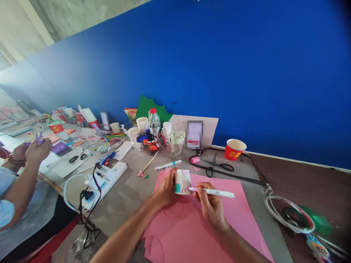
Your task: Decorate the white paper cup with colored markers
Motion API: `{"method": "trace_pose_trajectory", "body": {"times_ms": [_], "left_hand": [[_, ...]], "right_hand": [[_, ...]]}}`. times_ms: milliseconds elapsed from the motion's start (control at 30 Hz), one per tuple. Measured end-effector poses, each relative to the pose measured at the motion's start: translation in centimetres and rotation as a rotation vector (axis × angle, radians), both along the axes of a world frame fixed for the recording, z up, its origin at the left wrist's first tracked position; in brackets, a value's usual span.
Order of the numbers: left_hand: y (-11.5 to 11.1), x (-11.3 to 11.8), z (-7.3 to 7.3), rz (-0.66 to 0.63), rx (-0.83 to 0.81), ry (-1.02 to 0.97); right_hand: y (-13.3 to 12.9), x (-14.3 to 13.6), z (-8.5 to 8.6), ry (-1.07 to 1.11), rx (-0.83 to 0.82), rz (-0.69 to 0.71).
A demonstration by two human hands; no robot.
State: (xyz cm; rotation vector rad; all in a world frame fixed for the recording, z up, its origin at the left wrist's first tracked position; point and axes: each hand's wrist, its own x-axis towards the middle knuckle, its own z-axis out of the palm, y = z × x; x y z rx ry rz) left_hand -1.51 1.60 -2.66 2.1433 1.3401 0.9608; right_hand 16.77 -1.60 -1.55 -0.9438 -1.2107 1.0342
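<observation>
Basically, we have the white cup (181,179) lower centre of the frame, grasped by the left hand (166,190), and right of it the marker (222,193) pinched in the right hand (211,207), long axis near-level, tip leftward at the cup's lower wall, contact unclear.

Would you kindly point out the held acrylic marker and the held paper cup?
Held acrylic marker (221,193): head view, on its white barrel.
Held paper cup (182,182): head view, on its white side.

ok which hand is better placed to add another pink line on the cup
Probably the right hand: it grips the marker, whose tip points at the lower part of the white cup, while the left hand is occupied holding that cup.
</observation>
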Motion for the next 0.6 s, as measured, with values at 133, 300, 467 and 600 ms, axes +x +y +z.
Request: {"method": "trace_pose_trajectory", "body": {"times_ms": [133,300,467,600], "left_hand": [[0.08,-0.11,-0.16,-0.018,-0.004,-0.008],[0.08,0.02,-0.02,-0.003,0.011,-0.012],[-0.09,0.29,0.57,0.018,-0.012,-0.004],[-0.13,0.33,0.7,0.024,-0.012,0.0]], "right_hand": [[0.02,-0.04,0.1,-0.004,0.001,-0.011],[-0.1,-0.08,0.17,0.002,-0.007,-0.016],[-0.15,-0.04,-0.01,0.029,-0.018,-0.002],[-0.14,0.01,0.04,0.026,-0.019,-0.003]]}}
